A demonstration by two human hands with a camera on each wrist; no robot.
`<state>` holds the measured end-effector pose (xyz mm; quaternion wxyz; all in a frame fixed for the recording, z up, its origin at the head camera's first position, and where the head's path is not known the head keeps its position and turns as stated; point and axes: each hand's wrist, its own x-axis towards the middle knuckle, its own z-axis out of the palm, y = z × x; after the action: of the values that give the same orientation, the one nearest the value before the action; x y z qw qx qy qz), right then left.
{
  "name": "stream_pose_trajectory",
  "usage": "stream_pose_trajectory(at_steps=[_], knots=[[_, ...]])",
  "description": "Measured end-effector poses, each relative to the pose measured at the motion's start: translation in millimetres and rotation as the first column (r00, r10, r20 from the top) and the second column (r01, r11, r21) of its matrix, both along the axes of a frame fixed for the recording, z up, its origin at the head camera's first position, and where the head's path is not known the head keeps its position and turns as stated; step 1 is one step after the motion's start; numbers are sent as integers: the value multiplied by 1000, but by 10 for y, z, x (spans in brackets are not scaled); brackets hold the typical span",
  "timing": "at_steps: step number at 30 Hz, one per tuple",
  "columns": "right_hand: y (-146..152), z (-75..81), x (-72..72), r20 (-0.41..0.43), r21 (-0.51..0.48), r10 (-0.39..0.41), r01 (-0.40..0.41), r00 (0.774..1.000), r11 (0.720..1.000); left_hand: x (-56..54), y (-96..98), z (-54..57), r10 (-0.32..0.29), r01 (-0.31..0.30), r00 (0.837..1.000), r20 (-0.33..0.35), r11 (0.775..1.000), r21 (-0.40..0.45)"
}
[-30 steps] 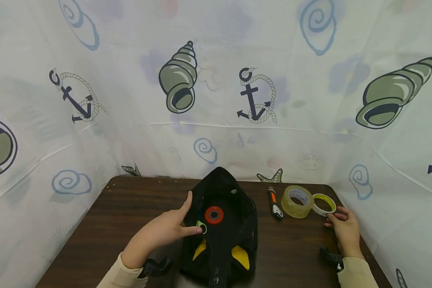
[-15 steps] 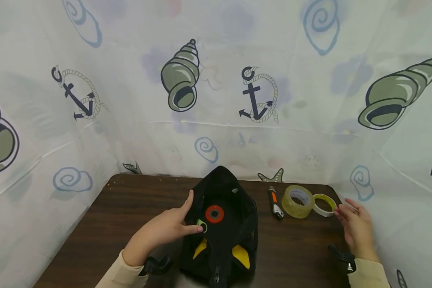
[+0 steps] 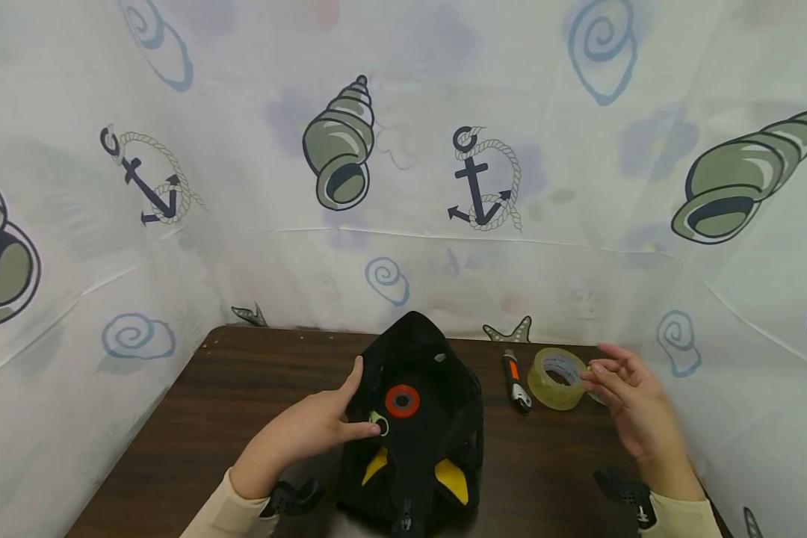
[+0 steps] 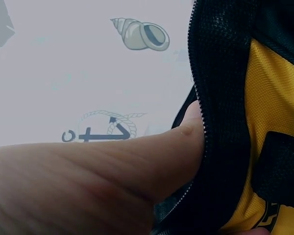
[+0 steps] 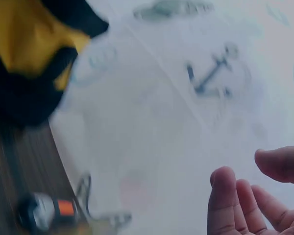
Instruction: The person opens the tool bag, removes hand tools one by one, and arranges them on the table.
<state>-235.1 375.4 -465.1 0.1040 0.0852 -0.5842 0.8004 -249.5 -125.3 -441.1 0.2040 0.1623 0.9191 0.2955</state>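
Note:
A black bag with yellow panels and a zip stands open at the middle of the table. My left hand grips its left rim, thumb over the inner side; in the left wrist view the zip edge hides part of the hand. Inside the bag lie a disc with a red ring and a small looped thing with a green handle. My right hand hovers at the right, over a narrow roll of tape that it mostly hides. In the right wrist view its thumb and fingers stand apart with nothing between them.
A wide roll of clear tape lies left of the right hand. Beside it, nearer the bag, is a utility knife with an orange slider. A patterned white cloth hangs behind the dark wooden table and along its sides.
My right hand first drew back to the right from the narrow tape roll, then came left and up over it, covering most of it. The left hand keeps its hold on the bag.

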Motion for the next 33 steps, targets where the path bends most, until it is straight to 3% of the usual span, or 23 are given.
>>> stream_pose_trajectory(at_steps=[10, 15, 20, 25, 30, 33], knots=[[-821, 198, 23, 59, 137, 132, -139, 989, 981, -20, -1, -43, 5, -5, 1000, 3, 1000, 0], [-1147, 250, 2, 91, 201, 274, -287, 957, 937, -30, 2, -55, 2, -2, 1000, 15, 1000, 7], [-1401, 249, -93, 68, 354, 425, -420, 903, 836, -22, 14, -48, 12, -12, 1000, 21, 1000, 4], [-1631, 312, -119, 66, 469, 496, -466, 866, 751, -26, 24, -50, 13, -12, 1000, 17, 1000, -3], [-1854, 461, -149, 171, 681, 431, -423, 886, 598, -39, 20, -57, 8, -8, 1000, 14, 1000, 1], [-1998, 572, -203, 228, 739, 384, -416, 895, 530, -42, 14, -52, 2, -2, 1000, 13, 1000, 5]])
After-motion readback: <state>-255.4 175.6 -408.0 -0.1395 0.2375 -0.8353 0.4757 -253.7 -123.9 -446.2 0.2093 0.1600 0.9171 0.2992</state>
